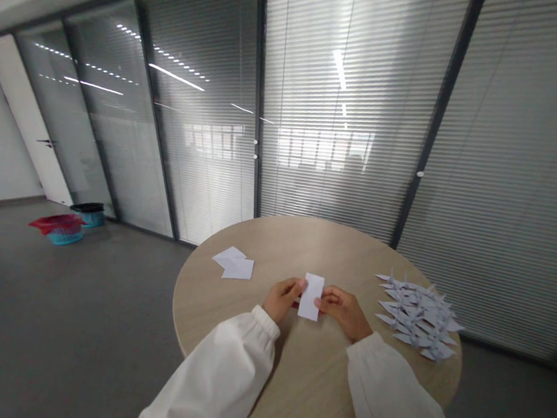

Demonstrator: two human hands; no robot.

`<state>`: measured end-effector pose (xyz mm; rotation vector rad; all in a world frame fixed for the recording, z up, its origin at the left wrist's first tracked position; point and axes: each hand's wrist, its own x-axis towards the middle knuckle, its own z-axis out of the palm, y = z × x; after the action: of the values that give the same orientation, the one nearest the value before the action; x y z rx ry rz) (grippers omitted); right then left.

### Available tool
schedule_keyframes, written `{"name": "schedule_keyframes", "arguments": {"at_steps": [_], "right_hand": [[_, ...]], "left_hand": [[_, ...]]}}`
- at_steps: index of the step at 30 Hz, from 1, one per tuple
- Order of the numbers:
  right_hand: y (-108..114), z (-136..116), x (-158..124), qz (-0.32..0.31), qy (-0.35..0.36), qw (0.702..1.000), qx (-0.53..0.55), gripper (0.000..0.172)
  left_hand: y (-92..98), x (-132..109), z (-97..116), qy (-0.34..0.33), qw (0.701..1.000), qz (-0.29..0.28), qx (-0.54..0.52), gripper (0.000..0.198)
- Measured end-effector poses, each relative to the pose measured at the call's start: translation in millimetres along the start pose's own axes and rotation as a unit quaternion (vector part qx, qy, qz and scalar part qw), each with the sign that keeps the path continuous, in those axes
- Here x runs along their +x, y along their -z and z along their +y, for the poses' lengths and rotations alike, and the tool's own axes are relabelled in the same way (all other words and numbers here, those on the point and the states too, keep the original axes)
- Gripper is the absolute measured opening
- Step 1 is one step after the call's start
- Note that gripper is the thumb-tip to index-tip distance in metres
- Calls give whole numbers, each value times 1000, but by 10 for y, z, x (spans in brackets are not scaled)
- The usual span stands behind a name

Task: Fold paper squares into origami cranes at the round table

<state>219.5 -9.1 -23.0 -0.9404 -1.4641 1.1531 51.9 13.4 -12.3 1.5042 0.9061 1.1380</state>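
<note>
White paper rect. (311, 298) in fingertip grip of L hand (283, 299) & R hand (345, 309)

Slatted blinds (315, 102) face you
On your left, a red-lined bin (63, 233) stands beside a black-lined bin (93, 218), near a white door (28, 117).

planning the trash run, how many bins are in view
2. The red-lined bin stands on the floor at the left; the black-lined bin is just behind it, near the glass partition. Others could be hidden behind the table.
</note>
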Motion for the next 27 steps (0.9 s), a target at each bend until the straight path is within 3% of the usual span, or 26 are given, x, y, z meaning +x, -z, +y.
{"name": "schedule_keyframes", "arguments": {"at_steps": [3, 6, 8, 12, 15, 20, 27], "right_hand": [[-9, 80, 13, 2, 18, 999, -46, 35], [-31, 107, 3, 56, 89, 988, -112, 51], [-48, 84, -15, 85, 171, 963, -188, 59], [-62, 26, -41, 46, 280, 906, -315, 52], [-59, 18, -44, 36, 299, 888, -346, 30], [-58, 28, -37, 61, 306, 887, -342, 3], [-21, 61, -1, 149, 274, 903, -297, 11]], "left_hand": [[27, 22, -5, 29, 999, 13, -40, 50], [49, 42, -26, 46, 996, 44, -68, 49], [62, 53, -38, 51, 993, 59, -87, 48], [84, 68, -63, 59, 990, 69, -111, 47], [92, 75, -84, 65, 989, 72, -112, 49], [79, 67, -99, 66, 991, 45, -104, 49], [26, 27, -87, 74, 993, -43, -76, 47]]}}
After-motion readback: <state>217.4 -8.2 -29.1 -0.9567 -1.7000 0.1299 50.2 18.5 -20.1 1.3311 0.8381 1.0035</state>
